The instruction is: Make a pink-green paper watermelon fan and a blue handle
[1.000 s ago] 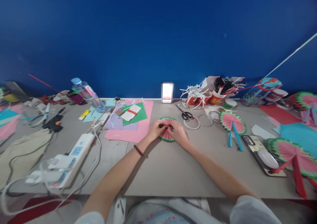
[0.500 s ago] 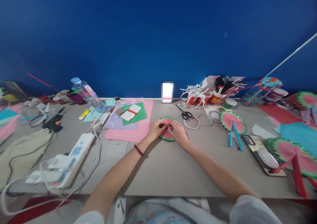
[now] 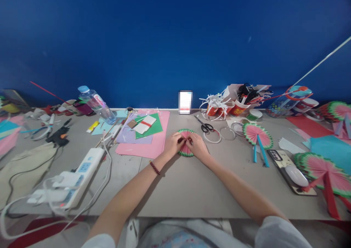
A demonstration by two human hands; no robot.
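A round pleated paper fan (image 3: 186, 152), pink with a green rim, lies on the table between my hands. My left hand (image 3: 173, 143) comes in over its left side, thumb and fingers pinched near the centre. From the other side my right hand (image 3: 197, 145) has its fingertips closed at the same spot, almost meeting the left. Both hands hold the fan at its middle; the fingers cover the centre, and anything small between them is hidden. Black-handled scissors (image 3: 207, 127) and a roll of tape (image 3: 213, 136) lie beyond my right hand.
Coloured paper sheets (image 3: 142, 150) lie to the left, near a power strip (image 3: 87, 173) with cables and a leaning bottle (image 3: 98, 105). On the right are a finished-looking fan (image 3: 257, 135) with blue strips, a phone (image 3: 279, 160), a mouse (image 3: 296, 175) and cups of tools (image 3: 240, 107).
Almost nothing differs. My left hand and wrist have shifted very slightly to the right, and the fingers of both hands stay at the fan's centre.
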